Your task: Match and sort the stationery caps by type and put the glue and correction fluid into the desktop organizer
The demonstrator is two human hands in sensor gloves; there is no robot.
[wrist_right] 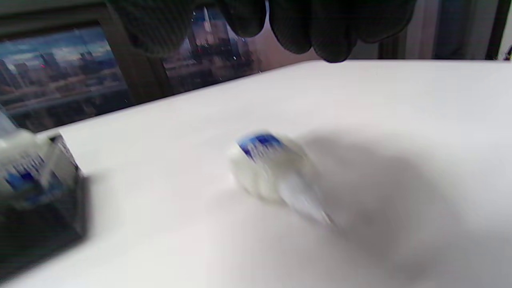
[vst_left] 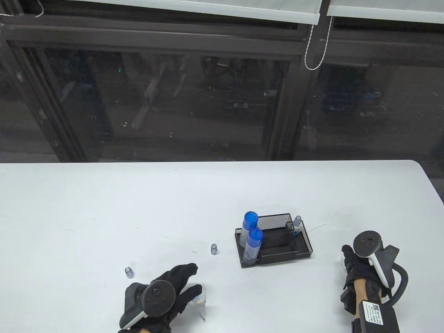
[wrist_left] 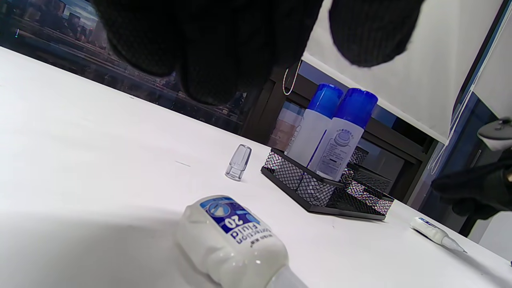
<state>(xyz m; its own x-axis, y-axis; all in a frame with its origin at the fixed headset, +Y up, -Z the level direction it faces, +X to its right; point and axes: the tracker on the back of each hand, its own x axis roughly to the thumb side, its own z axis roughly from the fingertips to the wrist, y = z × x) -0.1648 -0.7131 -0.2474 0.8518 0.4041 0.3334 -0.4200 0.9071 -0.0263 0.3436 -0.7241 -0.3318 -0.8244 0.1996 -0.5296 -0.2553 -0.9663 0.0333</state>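
The white table (vst_left: 104, 208) is smooth and matte, its far edge running along dark window frames and its right corner rounded, with broad bare surface to the left and behind the work. Right of centre sits the desktop organizer (vst_left: 301, 244), a black wire-mesh box with low walls and inner dividers; two glue bottles (vst_left: 252, 242) — translucent cylinders with glossy blue caps — stand upright in its left compartment, and a small capped correction fluid pen (vst_left: 297, 224) leans in the back right corner. The left hand (vst_left: 173, 282), black-gloved, lies low near the front edge with fingers spread and fairly straight over an uncapped correction fluid bottle (wrist_left: 232, 240), a squat white squeezable body with a blue label and thin tip lying on its side; nothing is gripped. The right hand (vst_left: 353, 267) hovers well right of the organizer, fingers loosely curled above a second white correction bottle (wrist_right: 272, 172) — the wrist view is blurred, so contact is unclear, though it seems unheld. Two clear, ridged caps stand apart on the table: one (vst_left: 214, 249) just left of the organizer, another (vst_left: 129, 272) near the left hand.
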